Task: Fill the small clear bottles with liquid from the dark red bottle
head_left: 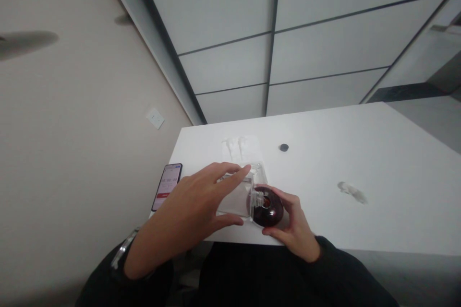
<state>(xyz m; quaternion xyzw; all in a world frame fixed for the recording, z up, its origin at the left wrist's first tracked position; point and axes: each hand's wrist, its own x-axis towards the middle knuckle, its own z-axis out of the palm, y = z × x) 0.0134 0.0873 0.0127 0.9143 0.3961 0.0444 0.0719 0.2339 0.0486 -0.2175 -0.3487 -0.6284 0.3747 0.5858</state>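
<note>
My left hand [201,196] is closed around a clear, square-sided bottle [237,199], tipped on its side with its threaded neck pointing right. The neck reaches the opening of a dark red, rounded vessel [272,211]; whether the two touch I cannot tell. Around the right side of that vessel my right hand [293,225] is wrapped, thumb in front and fingers behind. Just beyond my left fingers lies a clear plastic tray [258,172], partly hidden.
A phone [167,187] with a lit screen lies at the left edge of the white table [324,153]. White tissue [241,147] is spread at the back. A small dark round cap [284,147] lies near it, and a crumpled whitish piece [352,192] is to the right.
</note>
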